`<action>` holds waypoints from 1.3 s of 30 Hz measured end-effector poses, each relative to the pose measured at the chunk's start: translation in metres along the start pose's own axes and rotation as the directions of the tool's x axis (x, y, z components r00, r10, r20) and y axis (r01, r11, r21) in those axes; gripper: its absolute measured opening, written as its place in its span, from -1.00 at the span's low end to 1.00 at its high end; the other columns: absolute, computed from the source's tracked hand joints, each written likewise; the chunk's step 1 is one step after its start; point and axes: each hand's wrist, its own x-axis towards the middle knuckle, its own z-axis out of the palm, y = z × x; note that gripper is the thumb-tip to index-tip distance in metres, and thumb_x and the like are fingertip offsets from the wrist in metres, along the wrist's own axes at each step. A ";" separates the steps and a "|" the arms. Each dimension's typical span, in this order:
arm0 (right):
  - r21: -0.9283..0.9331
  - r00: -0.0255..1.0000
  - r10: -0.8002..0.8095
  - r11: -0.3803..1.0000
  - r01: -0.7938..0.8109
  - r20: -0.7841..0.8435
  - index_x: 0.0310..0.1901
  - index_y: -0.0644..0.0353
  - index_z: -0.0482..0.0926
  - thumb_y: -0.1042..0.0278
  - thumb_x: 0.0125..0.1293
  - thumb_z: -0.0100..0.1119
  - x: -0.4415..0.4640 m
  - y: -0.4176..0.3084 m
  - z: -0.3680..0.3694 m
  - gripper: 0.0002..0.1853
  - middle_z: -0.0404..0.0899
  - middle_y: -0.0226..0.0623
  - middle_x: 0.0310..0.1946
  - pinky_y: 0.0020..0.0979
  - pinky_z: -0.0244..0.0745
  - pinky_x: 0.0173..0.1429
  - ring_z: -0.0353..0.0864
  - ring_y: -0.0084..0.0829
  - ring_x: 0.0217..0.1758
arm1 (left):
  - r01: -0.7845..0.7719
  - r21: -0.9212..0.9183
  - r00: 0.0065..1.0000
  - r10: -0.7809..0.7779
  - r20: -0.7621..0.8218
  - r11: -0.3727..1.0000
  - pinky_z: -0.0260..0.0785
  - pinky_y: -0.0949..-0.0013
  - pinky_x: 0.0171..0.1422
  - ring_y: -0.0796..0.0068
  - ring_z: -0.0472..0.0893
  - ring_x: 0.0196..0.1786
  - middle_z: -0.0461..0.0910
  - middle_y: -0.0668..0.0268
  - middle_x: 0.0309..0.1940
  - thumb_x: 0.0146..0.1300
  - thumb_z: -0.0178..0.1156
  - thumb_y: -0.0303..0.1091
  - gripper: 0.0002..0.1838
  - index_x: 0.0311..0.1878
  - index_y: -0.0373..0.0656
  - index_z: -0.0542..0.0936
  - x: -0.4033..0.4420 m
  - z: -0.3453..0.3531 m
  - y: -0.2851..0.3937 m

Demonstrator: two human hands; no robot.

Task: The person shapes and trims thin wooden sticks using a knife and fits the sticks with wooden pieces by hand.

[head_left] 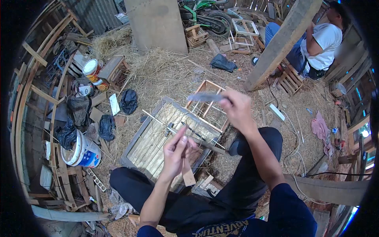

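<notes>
My right hand (239, 110) is raised above the work board, closed around a long, flat, grey blade-like tool (205, 97) that points left and is blurred. Lower and to the left, my left hand (174, 156) has its thumb up and its fingers curled; whatever they pinch is hard to make out. Just under those fingers shows a short wooden strip (188, 176), its upper part hidden by the hand. A hammer (211, 147) lies across the slatted wooden board (148, 148) in front of my crossed legs. Beyond it stands a small open wooden frame (205, 85).
Straw and shavings cover the ground. At left are a white bucket (85, 152), black plastic bags (128, 100) and a wooden stool (112, 71). A slanting post (282, 45) rises at right, with another person (321, 47) seated behind it. A power strip (277, 112) with cables lies nearby.
</notes>
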 end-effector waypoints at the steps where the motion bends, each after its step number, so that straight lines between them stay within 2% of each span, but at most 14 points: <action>1: 0.006 0.993 -0.105 0.994 0.105 0.061 -0.29 0.12 0.65 -0.11 0.29 0.31 -0.005 -0.007 0.004 -0.60 0.60 -0.33 -0.51 -0.29 0.46 -0.38 0.63 -0.28 -0.47 | 0.011 0.025 0.999 -0.009 -0.043 1.000 0.16 0.62 -0.46 0.78 0.30 -0.50 0.64 0.25 -0.26 0.58 0.06 -0.36 -0.51 0.51 -0.17 0.36 0.003 -0.001 0.003; 2: 0.017 0.971 -0.208 0.978 0.208 0.119 -0.29 0.12 0.65 -0.12 0.29 0.31 -0.010 -0.013 0.008 -0.60 0.60 -0.34 -0.50 -0.29 0.46 -0.38 0.63 -0.29 -0.47 | 0.022 0.052 0.996 -0.018 -0.083 0.998 0.16 0.63 -0.46 0.79 0.29 -0.50 0.64 0.25 -0.25 0.58 0.05 -0.37 -0.51 0.52 -0.17 0.35 0.005 -0.002 0.004; 5: 0.132 0.937 -0.268 0.961 0.244 0.223 -0.26 0.18 0.64 -0.14 0.20 0.36 -0.019 -0.032 0.021 -0.54 0.61 -0.28 -0.47 -0.24 0.49 -0.33 0.65 -0.20 -0.42 | 0.023 0.053 0.993 -0.017 -0.113 0.998 0.12 0.64 -0.45 0.79 0.27 -0.51 0.66 0.24 -0.24 0.56 0.06 -0.39 -0.48 0.53 -0.15 0.32 0.001 0.010 0.000; 8: 0.198 0.920 -0.315 0.942 0.272 0.233 -0.27 0.18 0.63 -0.14 0.17 0.37 -0.020 -0.048 0.022 -0.53 0.58 -0.29 -0.48 -0.24 0.47 -0.34 0.63 -0.21 -0.43 | 0.030 -0.056 0.995 -0.035 -0.095 0.998 0.08 0.62 -0.44 0.78 0.27 -0.51 0.66 0.23 -0.23 0.54 0.07 -0.42 -0.46 0.54 -0.14 0.31 -0.013 0.016 0.002; 10: 0.223 0.907 -0.350 0.927 0.300 0.236 -0.28 0.15 0.62 -0.15 0.17 0.36 -0.018 -0.055 0.022 -0.54 0.53 -0.34 -0.51 -0.27 0.43 -0.37 0.60 -0.26 -0.45 | 0.073 -0.080 0.993 -0.080 -0.082 0.994 0.14 0.58 -0.38 0.70 0.33 -0.45 0.59 0.23 -0.28 0.56 0.01 -0.40 -0.46 0.55 -0.20 0.26 -0.027 0.020 0.013; 13: 0.239 0.887 -0.406 0.904 0.354 0.223 -0.32 0.09 0.60 -0.17 0.20 0.34 -0.019 -0.067 0.029 -0.57 0.48 -0.40 -0.54 -0.31 0.41 -0.40 0.56 -0.34 -0.47 | 0.028 0.067 0.999 -0.025 -0.048 0.997 0.14 0.58 -0.36 0.70 0.28 -0.44 0.56 0.27 -0.28 0.58 0.01 -0.35 -0.45 0.57 -0.19 0.24 -0.036 0.001 0.008; 16: 0.271 0.875 -0.435 0.887 0.374 0.214 -0.35 0.07 0.59 -0.18 0.17 0.36 -0.022 -0.069 0.039 -0.57 0.45 -0.43 -0.56 -0.32 0.38 -0.42 0.53 -0.37 -0.49 | -0.035 -0.022 0.995 0.033 -0.093 0.999 0.10 0.61 -0.41 0.74 0.27 -0.48 0.56 0.33 -0.33 0.56 0.05 -0.40 -0.51 0.51 -0.20 0.37 -0.039 0.002 0.003; 19: 0.231 0.866 -0.455 0.883 0.409 0.207 -0.35 0.04 0.60 -0.18 0.13 0.39 -0.020 -0.074 0.037 -0.58 0.42 -0.45 -0.57 -0.34 0.36 -0.43 0.51 -0.41 -0.51 | -0.007 -0.026 0.996 0.005 -0.087 1.000 0.10 0.60 -0.40 0.73 0.28 -0.47 0.54 0.33 -0.34 0.55 0.05 -0.43 -0.50 0.51 -0.22 0.36 -0.044 0.001 0.010; 22: 0.192 0.869 -0.451 0.889 0.416 0.205 -0.35 0.02 0.61 -0.17 0.11 0.40 -0.016 -0.080 0.035 -0.59 0.42 -0.47 -0.58 -0.36 0.34 -0.44 0.50 -0.44 -0.52 | 0.040 0.008 0.995 -0.040 -0.088 0.999 0.14 0.59 -0.33 0.69 0.27 -0.40 0.40 0.42 -0.37 0.57 -0.03 -0.42 -0.43 0.59 -0.19 0.19 -0.048 -0.001 0.013; 25: 0.174 0.873 -0.450 0.890 0.421 0.190 -0.34 0.02 0.62 -0.19 0.10 0.40 -0.013 -0.080 0.033 -0.58 0.40 -0.48 -0.59 -0.36 0.33 -0.44 0.49 -0.44 -0.53 | 0.063 -0.037 0.993 -0.066 -0.096 0.997 0.14 0.59 -0.33 0.69 0.27 -0.40 0.40 0.42 -0.36 0.57 -0.04 -0.45 -0.42 0.60 -0.16 0.18 -0.050 -0.001 0.016; 28: 0.158 0.878 -0.453 0.889 0.431 0.155 -0.36 0.09 0.63 -0.22 0.06 0.40 -0.016 -0.077 0.030 -0.53 0.35 -0.43 -0.61 -0.31 0.26 -0.46 0.44 -0.36 -0.55 | 0.050 0.001 0.996 -0.050 -0.077 0.999 0.14 0.58 -0.34 0.70 0.27 -0.41 0.40 0.41 -0.37 0.56 -0.04 -0.46 -0.42 0.60 -0.13 0.19 -0.050 -0.002 0.014; 34: 0.040 0.899 -0.414 0.910 0.412 0.146 -0.37 0.10 0.63 -0.25 0.10 0.35 -0.023 -0.065 0.023 -0.51 0.37 -0.41 -0.61 -0.28 0.25 -0.47 0.44 -0.32 -0.57 | 0.050 -0.050 0.998 -0.051 -0.024 0.997 0.11 0.57 -0.40 0.70 0.26 -0.46 0.39 0.43 -0.41 0.57 -0.02 -0.40 -0.45 0.58 -0.10 0.24 -0.045 0.006 0.017; 37: 0.007 0.934 -0.347 0.938 0.348 0.084 -0.34 0.08 0.65 -0.19 0.19 0.36 -0.017 -0.047 0.021 -0.56 0.47 -0.44 -0.60 -0.37 0.32 -0.44 0.49 -0.42 -0.54 | 0.034 -0.034 0.999 -0.034 -0.001 0.999 0.08 0.57 -0.42 0.70 0.24 -0.48 0.37 0.45 -0.44 0.58 0.02 -0.34 -0.50 0.53 -0.10 0.33 -0.041 0.003 0.030; 39: 0.034 1.000 -0.020 0.999 0.021 -0.019 -0.33 0.14 0.65 -0.16 0.30 0.31 -0.013 -0.041 0.022 -0.55 0.53 -0.38 -0.57 -0.36 0.37 -0.41 0.53 -0.37 -0.52 | 0.007 0.054 1.000 -0.008 0.029 0.999 0.07 0.57 -0.42 0.70 0.23 -0.48 0.36 0.47 -0.46 0.58 0.04 -0.32 -0.53 0.50 -0.09 0.39 -0.043 -0.003 0.031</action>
